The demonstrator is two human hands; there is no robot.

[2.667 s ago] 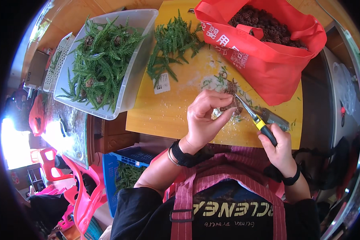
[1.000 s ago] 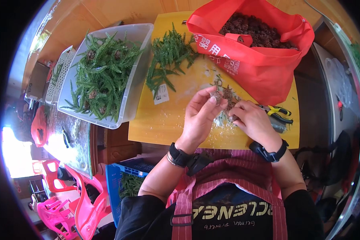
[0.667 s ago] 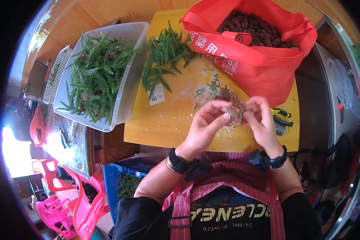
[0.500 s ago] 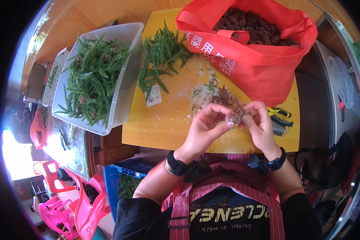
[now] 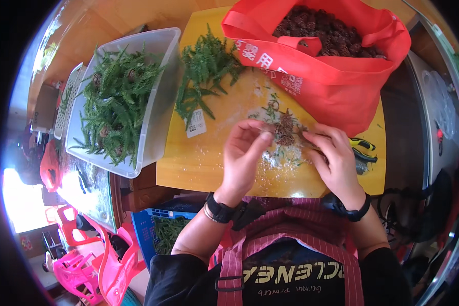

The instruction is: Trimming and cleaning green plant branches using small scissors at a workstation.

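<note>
Small brown pine cones (image 5: 284, 133) lie in a patch of white powder and green bits on the yellow table (image 5: 209, 168). Just left of them is my left hand (image 5: 244, 153), its thumb and forefinger pinched together; what sits between the tips is too small to make out. My right hand (image 5: 334, 155) is to the right of the cones, fingers bent round a brown pine cone that they partly hide. A bundle of green artificial sprigs (image 5: 205, 64) with a white label (image 5: 195, 124) rests farther back on the table.
A clear plastic bin (image 5: 144, 130) of green sprigs and cones stands at left. At back right is a red bag (image 5: 336, 84) full of pine cones (image 5: 321, 33). Yellow-and-black pliers (image 5: 363, 148) lie beside my right hand. Below left are a blue crate (image 5: 144, 232) and pink chairs (image 5: 109, 255).
My hands have moved apart: the left has gone left, off the piece both held, while the right has shifted slightly right. The cones on the table show more openly between them.
</note>
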